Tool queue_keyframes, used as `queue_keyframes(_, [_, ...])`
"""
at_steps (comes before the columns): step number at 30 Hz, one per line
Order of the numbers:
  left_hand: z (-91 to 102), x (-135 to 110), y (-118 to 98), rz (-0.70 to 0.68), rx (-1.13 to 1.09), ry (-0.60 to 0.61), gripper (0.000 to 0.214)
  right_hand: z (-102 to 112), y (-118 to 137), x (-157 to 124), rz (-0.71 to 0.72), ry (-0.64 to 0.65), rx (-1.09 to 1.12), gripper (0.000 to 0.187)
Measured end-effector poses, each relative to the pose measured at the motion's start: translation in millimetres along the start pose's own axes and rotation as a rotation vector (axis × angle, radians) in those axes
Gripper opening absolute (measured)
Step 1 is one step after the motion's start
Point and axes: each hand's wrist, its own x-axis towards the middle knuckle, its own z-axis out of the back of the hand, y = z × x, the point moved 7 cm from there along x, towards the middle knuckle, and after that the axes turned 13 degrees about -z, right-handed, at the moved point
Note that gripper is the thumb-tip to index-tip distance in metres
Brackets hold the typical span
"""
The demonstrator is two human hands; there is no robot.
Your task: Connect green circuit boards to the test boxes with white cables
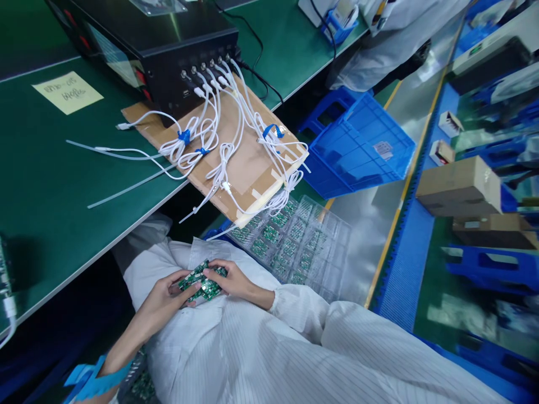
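Observation:
A small stack or panel of green circuit boards (209, 288) rests low over my lap, gripped from both sides. My left hand (166, 296) closes on its left and lower edge, the thumb lying across the top. On the opposite edge, my right hand (231, 279) pinches the boards with thumb and fingers. Whether it is one panel or several boards cannot be made out. A blue wrist strap (101, 377) circles my left forearm. Beyond my right hand stands a clear compartment tray (337, 252) holding many green boards.
A black tester box (189, 42) sits on the green table (37, 185), with bundled white cables (225, 157) spread over a cardboard sheet (248, 163). A yellow note (67, 92) lies nearby. A blue crate (362, 146) is on the floor, and another person's white garment (357, 64) shows behind it.

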Motion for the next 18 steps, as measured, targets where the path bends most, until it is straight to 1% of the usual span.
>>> queue_keyframes(2, [-0.5, 0.7, -0.6, -0.042, 0.031, 0.008, 0.059, -0.1, -5.7, 1.8, -0.084, 0.033, 0.023, 0.059])
queue_keyframes(4, [-1.3, 1.1, -0.8, -0.054, 0.053, 0.023, 0.058, 0.9, -5.6, 2.0, -0.081, 0.056, 0.051, 0.059])
queue_keyframes(7, [-6.9, 1.6, -2.9, -0.051, 0.069, 0.078, 0.057, 2.3, -4.6, 0.5, -0.068, 0.095, 0.109, 0.058])
queue_keyframes(9, [-12.7, 2.2, -5.6, -0.062, 0.054, 0.108, 0.061, 6.0, -6.4, -0.6, -0.099, 0.094, 0.163, 0.059])
queue_keyframes(11, [-18.5, 3.2, -6.9, -0.076, 0.027, 0.125, 0.07, 14.3, -7.7, -1.4, -0.122, 0.07, 0.206, 0.059])
queue_keyframes(13, [-21.8, 5.0, -6.3, -0.086, 0.017, 0.127, 0.077, 30.9, -8.0, -1.6, -0.113, 0.014, 0.232, 0.059])
queue_keyframes(14, [-21.4, 6.2, -5.9, -0.096, 0.025, 0.117, 0.078, 43.3, -8.6, -1.7, -0.105, -0.033, 0.251, 0.059])
queue_keyframes(16, [-17.9, 8.6, -5.7, -0.114, 0.05, 0.094, 0.079, 76.3, -13.9, -2.5, -0.103, -0.18, 0.318, 0.059])
queue_keyframes(18, [-12.9, 10.4, -6.1, -0.119, 0.069, 0.086, 0.077, 113.5, -25.1, -5.0, -0.122, -0.354, 0.394, 0.057])
